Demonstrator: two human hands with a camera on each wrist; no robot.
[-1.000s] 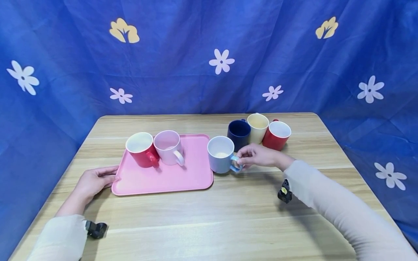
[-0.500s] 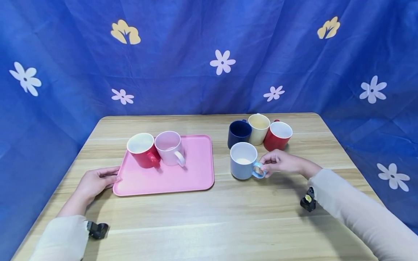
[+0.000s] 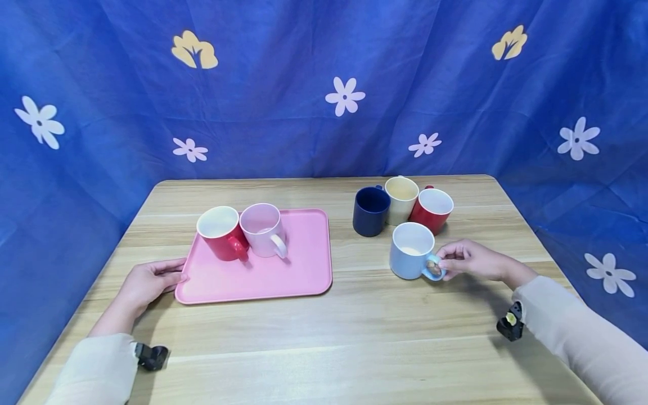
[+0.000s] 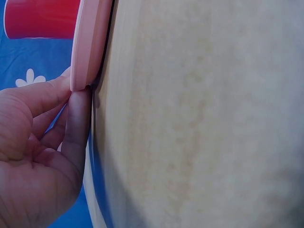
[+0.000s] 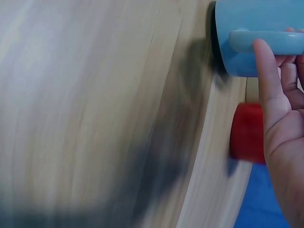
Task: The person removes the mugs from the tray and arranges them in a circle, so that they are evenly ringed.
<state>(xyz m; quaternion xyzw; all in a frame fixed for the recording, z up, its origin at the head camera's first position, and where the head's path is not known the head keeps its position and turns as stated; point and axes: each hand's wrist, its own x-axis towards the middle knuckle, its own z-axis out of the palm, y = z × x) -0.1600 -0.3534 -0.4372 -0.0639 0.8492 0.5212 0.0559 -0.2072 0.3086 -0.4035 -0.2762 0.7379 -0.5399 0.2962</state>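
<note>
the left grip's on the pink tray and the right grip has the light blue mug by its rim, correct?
Not the rim: the right wrist view shows the right grip has the light blue mug by its handle. The rest is right.

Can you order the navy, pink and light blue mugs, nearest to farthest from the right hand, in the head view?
1. Light blue mug: held by the right hand.
2. Navy mug: farther back, to the left.
3. Pink mug: farthest left, on the tray.
</note>
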